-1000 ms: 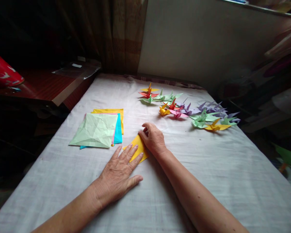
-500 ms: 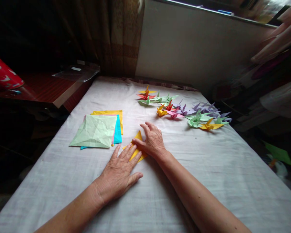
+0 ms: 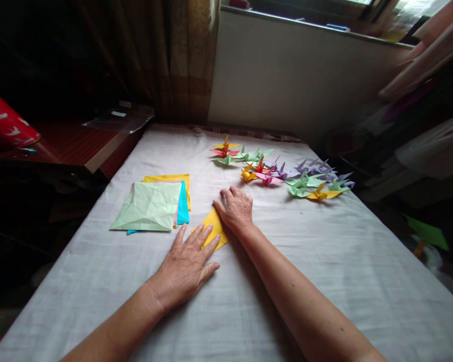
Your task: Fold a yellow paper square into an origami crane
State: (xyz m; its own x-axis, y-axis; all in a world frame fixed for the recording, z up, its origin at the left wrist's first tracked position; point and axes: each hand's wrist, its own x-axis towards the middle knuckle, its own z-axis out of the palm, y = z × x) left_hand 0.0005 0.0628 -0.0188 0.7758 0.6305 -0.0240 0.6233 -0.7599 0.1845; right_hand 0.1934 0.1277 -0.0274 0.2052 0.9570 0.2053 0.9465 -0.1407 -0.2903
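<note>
A folded piece of yellow paper (image 3: 213, 221) lies on the cloth in front of me. My left hand (image 3: 189, 261) rests flat across its lower left part, fingers spread, covering some of it. At the paper's upper right edge is my right hand (image 3: 237, 208), its fingers loosely bent and apart, the thumb close to the paper's tip. Part of that edge is hidden under the hand. Left of the paper sits a stack of square sheets, with a creased pale green sheet (image 3: 149, 206) on top and blue paper (image 3: 183, 203), pink and yellow paper (image 3: 169, 177) showing beneath.
Several folded paper cranes in green, purple, red, pink and yellow, among them a yellow crane (image 3: 322, 193), stand at the back right of the cloth-covered table (image 3: 287, 311). A brown wooden surface (image 3: 79, 151) with a clear plastic bag (image 3: 124, 119) and a red container (image 3: 7, 123) is at left.
My right hand has shifted from the paper's middle up along its right edge, uncovering more yellow. My left hand stays flat on the paper. The camera view has moved slightly.
</note>
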